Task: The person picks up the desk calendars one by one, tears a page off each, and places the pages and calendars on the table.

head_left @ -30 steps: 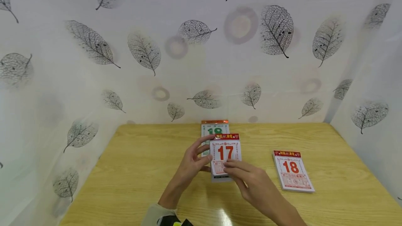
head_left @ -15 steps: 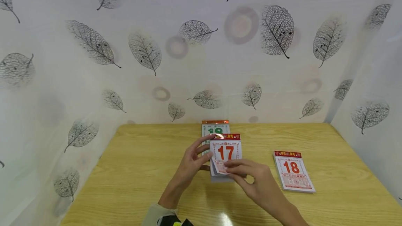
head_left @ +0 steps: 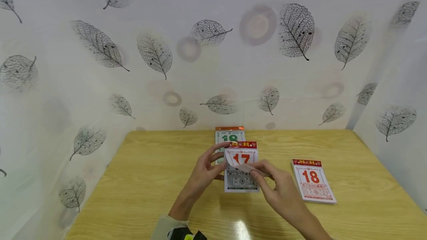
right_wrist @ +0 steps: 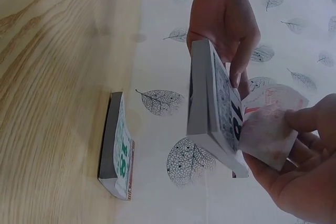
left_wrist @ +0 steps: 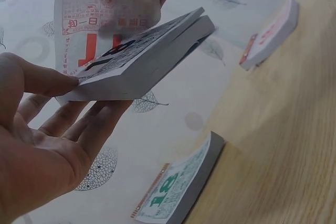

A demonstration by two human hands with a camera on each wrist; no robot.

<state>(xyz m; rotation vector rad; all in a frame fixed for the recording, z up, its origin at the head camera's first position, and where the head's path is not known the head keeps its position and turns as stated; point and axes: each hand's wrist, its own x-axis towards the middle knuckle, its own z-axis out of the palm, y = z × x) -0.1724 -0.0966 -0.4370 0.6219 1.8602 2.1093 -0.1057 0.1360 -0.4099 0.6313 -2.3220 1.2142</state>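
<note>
My left hand grips a thick tear-off calendar by its left side, thumb on the front and fingers behind, raised off the table. A red strip runs along its top. My right hand pinches the lower edge of the top sheet, printed with a red 17, between thumb and fingers. That thin sheet curls up and away from the pad, its top still at the red strip. Beneath it shows a grey-black page, and in the right wrist view a black 18 appears on that page.
Behind the held pad, a calendar with a green 18 lies near the back edge of the wooden table, partly covered in the head view. To the right lies another calendar with a red 18. A leaf-patterned sheet hangs behind the table.
The sheet with the red 17 has been peeled upward from its lower edge by my right hand, uncovering the grey-black page. My left hand stays in about the same place on the pad.
</note>
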